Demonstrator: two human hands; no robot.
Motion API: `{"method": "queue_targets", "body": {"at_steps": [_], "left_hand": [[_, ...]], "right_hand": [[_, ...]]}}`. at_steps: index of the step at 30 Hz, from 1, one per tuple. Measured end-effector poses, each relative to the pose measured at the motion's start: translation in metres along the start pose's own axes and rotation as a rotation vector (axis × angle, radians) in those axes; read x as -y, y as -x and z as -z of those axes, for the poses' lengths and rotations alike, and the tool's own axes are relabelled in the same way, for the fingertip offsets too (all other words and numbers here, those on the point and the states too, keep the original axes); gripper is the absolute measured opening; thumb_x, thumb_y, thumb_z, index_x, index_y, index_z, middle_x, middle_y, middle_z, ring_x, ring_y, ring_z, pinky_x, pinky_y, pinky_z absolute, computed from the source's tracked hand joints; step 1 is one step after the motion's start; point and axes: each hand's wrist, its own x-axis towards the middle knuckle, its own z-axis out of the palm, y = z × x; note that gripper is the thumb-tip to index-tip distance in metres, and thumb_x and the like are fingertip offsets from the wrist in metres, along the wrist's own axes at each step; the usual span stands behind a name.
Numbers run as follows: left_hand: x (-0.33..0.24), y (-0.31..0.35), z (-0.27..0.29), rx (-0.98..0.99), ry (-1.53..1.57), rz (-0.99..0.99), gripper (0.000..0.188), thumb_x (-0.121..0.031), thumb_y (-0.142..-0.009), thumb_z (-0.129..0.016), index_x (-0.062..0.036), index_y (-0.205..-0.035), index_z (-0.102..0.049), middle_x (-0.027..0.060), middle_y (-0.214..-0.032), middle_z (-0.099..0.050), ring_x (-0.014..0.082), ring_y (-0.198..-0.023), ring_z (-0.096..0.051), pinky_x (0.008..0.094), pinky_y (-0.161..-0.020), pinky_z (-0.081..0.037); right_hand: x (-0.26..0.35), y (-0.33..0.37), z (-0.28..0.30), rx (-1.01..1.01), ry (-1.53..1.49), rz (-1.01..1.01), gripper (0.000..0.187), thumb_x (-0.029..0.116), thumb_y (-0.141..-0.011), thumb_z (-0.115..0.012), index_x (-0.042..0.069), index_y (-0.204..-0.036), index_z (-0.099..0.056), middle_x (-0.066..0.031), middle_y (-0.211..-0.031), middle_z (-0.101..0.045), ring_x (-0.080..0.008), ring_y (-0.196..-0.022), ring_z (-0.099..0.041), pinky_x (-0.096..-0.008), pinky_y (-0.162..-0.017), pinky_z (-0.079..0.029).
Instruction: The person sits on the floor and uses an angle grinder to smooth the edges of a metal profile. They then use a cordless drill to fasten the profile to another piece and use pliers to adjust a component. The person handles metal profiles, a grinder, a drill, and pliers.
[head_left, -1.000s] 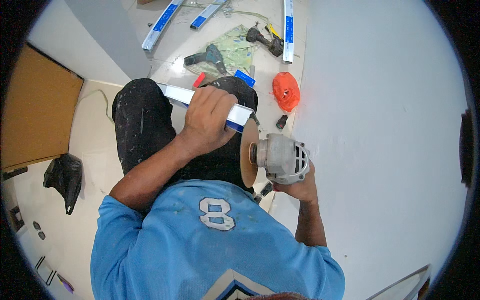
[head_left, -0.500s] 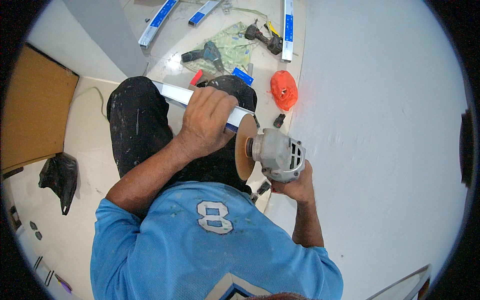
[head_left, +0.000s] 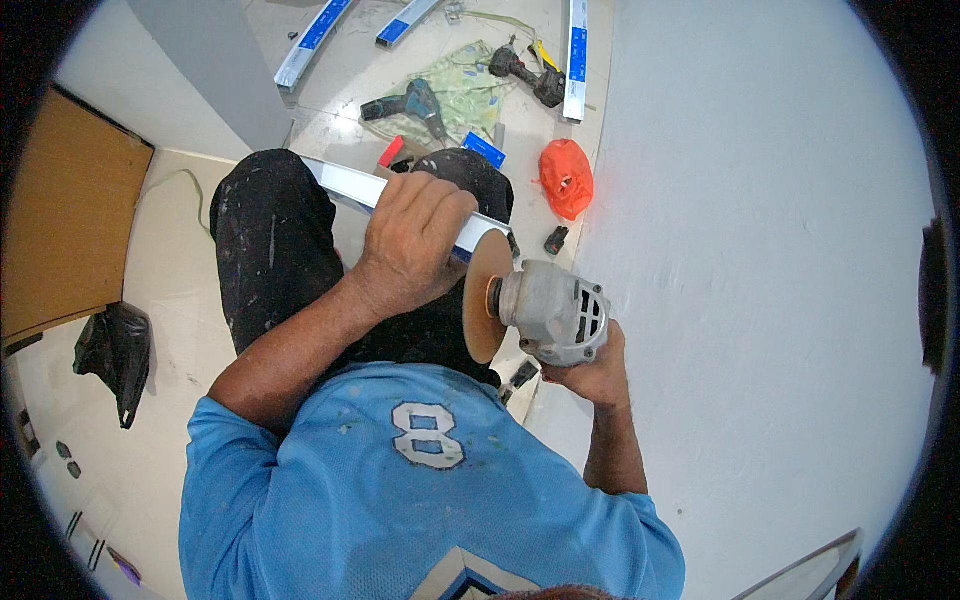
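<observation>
Across my knees lies a white metal channel (head_left: 350,184) with blue on its side. My left hand (head_left: 412,243) is closed over the top of it near its right end. Below the grey head of an angle grinder (head_left: 552,310), my right hand (head_left: 598,368) is wrapped round the tool's body, most of which is hidden. The grinder's brown disc (head_left: 487,297) stands on edge at the channel's right end, close beside my left fingers. Whether the disc touches the metal or spins, I cannot tell.
Ahead on the floor are a teal drill (head_left: 418,108) on a green cloth (head_left: 470,80), another drill (head_left: 530,75), several metal profiles (head_left: 575,60) and an orange bag (head_left: 567,178). A wall (head_left: 760,250) rises at right. A brown board (head_left: 70,215) and black bag (head_left: 115,355) are left.
The grinder's disc has shifted very slightly left and tilted a little, showing more of its face. Both hands keep their grips, and the channel stays in place.
</observation>
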Motion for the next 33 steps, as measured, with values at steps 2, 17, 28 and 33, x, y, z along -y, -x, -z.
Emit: {"method": "queue_targets", "body": {"at_steps": [2,17,28,33], "left_hand": [[0.001,0.001,-0.001,-0.001,-0.004,-0.001,0.065,-0.010,-0.060,-0.096,-0.0036,-0.115,-0.063,0.0141,-0.107,-0.064,0.0337,-0.102,-0.064,0.0493,-0.089,-0.048],[-0.001,-0.001,0.002,0.013,-0.013,-0.006,0.061,-0.009,-0.063,-0.096,-0.0033,-0.114,-0.063,0.0137,-0.106,-0.065,0.0327,-0.101,-0.065,0.0480,-0.089,-0.049],[-0.001,0.000,0.002,0.021,0.004,-0.009,0.064,-0.005,-0.060,-0.095,-0.0031,-0.115,-0.063,0.0146,-0.108,-0.065,0.0330,-0.102,-0.065,0.0486,-0.089,-0.049],[-0.001,0.000,0.002,0.025,0.011,-0.005,0.065,-0.004,-0.059,-0.094,-0.0032,-0.116,-0.063,0.0148,-0.108,-0.066,0.0334,-0.102,-0.065,0.0491,-0.089,-0.048]], "right_hand": [[0.003,0.000,-0.001,-0.012,0.041,0.026,0.080,0.002,-0.055,-0.093,0.003,-0.132,-0.069,-0.0118,-0.109,-0.083,-0.0240,-0.100,-0.081,-0.0410,-0.093,-0.064],[-0.007,-0.005,-0.004,-0.011,0.082,0.066,0.079,0.012,-0.066,-0.099,0.005,-0.138,-0.065,-0.0117,-0.116,-0.082,-0.0228,-0.106,-0.080,-0.0404,-0.096,-0.064],[-0.005,-0.005,-0.003,-0.014,0.121,0.101,0.080,0.006,-0.062,-0.094,0.004,-0.137,-0.065,-0.0128,-0.112,-0.082,-0.0252,-0.102,-0.082,-0.0407,-0.095,-0.064],[-0.005,-0.005,-0.004,-0.023,0.125,0.087,0.080,0.007,-0.063,-0.095,0.005,-0.137,-0.065,-0.0133,-0.113,-0.082,-0.0255,-0.103,-0.081,-0.0415,-0.095,-0.064]]}}
